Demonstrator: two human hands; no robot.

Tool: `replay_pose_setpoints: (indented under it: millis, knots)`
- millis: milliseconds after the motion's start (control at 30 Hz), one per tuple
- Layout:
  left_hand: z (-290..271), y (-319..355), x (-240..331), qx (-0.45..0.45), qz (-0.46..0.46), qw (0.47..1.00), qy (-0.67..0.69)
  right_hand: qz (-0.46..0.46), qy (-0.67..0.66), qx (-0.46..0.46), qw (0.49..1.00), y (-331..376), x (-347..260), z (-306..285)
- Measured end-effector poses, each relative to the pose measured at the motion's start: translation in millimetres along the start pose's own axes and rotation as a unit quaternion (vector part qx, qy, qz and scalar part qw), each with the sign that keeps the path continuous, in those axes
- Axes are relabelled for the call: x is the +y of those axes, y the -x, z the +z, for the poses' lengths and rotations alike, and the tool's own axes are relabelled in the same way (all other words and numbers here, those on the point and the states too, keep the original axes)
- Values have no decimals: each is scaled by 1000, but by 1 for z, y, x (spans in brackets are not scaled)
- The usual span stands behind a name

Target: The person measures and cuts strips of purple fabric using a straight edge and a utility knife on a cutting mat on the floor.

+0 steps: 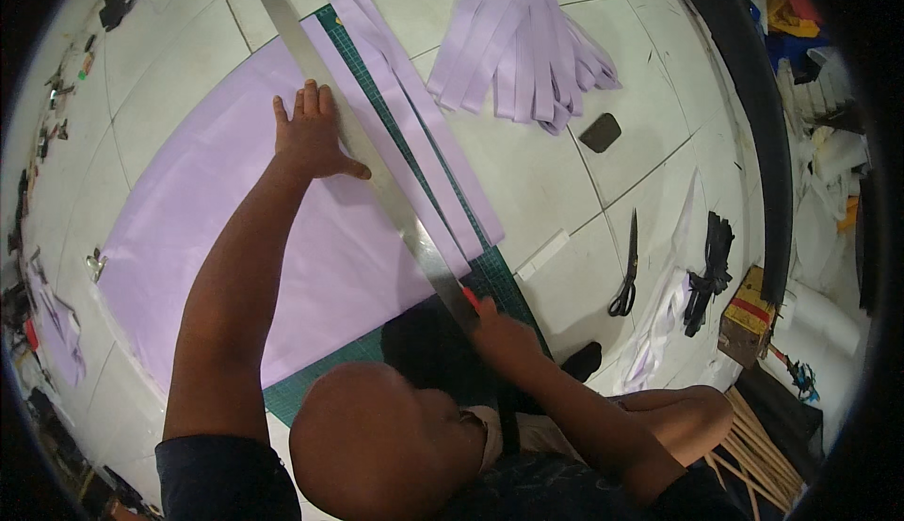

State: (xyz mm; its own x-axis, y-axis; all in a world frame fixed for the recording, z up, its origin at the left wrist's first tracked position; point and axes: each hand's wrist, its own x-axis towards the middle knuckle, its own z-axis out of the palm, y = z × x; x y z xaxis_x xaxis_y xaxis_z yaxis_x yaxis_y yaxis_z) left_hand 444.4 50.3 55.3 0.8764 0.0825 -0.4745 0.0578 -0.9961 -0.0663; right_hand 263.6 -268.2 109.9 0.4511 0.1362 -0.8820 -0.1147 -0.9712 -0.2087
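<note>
A broad lilac fabric sheet (pixel 217 238) lies over a green cutting mat (pixel 513 290). Across it runs a long metal ruler (pixel 414 238), slanting from the far left toward my right hand. My left hand (pixel 311 135) presses on the fabric and the ruler's edge, fingers spread and thumb over the metal. Close to the ruler's near end, my right hand (pixel 508 337) is closed around a red-handled cutter (pixel 472 297); its blade is too small to make out. Cut lilac strips (pixel 405 97) lie just right of the ruler, with green mat showing between them.
A pile of lilac strips (pixel 527 50) lies on the tiled floor at the far right. Nearer are a dark flat block (pixel 600 132), black scissors (pixel 628 271) and a black bundle (pixel 711 271). My bent legs (pixel 377 441) border the near side; wooden sticks (pixel 758 450) lie lower right.
</note>
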Motion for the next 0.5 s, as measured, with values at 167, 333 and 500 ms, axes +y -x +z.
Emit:
replay_pose_setpoints:
  millis: [167,333,500]
  knots:
    - [-3,0,6,-14,-6,1000,7,8,58,-5,998,23,33,16]
    - [-1,-1,2,-29,-1,1000,-10,23,51,-4,998,36,21,-7]
    - [-4,3,-4,-41,-8,999,-18,-87,19,83,993,12,-17,-50]
